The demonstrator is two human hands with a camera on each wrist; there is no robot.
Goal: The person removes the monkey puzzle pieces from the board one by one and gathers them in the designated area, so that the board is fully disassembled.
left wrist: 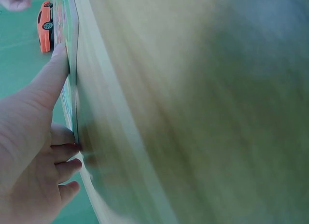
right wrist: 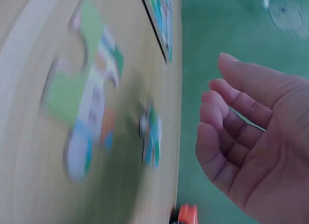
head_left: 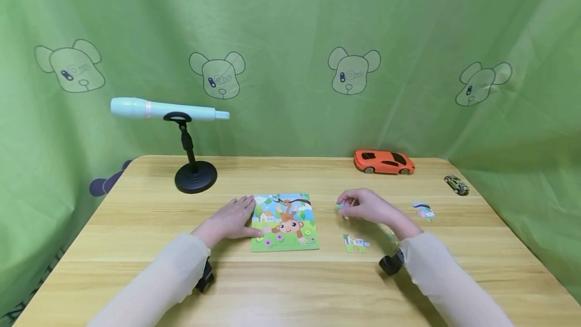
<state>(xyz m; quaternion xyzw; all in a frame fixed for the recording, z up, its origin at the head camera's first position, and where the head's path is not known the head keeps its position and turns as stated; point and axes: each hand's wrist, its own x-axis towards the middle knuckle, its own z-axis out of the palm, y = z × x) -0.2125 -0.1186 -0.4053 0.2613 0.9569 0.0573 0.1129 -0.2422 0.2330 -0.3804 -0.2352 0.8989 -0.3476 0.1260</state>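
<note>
A square monkey jigsaw puzzle (head_left: 285,241) lies flat on the table. My left hand (head_left: 232,217) rests at its left side, thumb on the picture and fingers near the upper left edge. The left wrist view shows that thumb (left wrist: 50,77) touching the puzzle. My right hand (head_left: 366,205) is over the table right of the puzzle, fingers loosely bent, nothing visible between them. Close by it is a small puzzle piece (right wrist: 153,137), partly covered by the fingers in the head view. Nearer me lies another puzzle piece (head_left: 355,242) with a house part, blurred in the right wrist view.
One more puzzle piece (head_left: 423,210) lies farther right, and another (head_left: 391,236) is partly hidden by the right wrist. An orange toy car (head_left: 384,162) and a small green toy car (head_left: 456,184) stand behind. A light-blue microphone (head_left: 181,110) sits on a black stand (head_left: 196,176).
</note>
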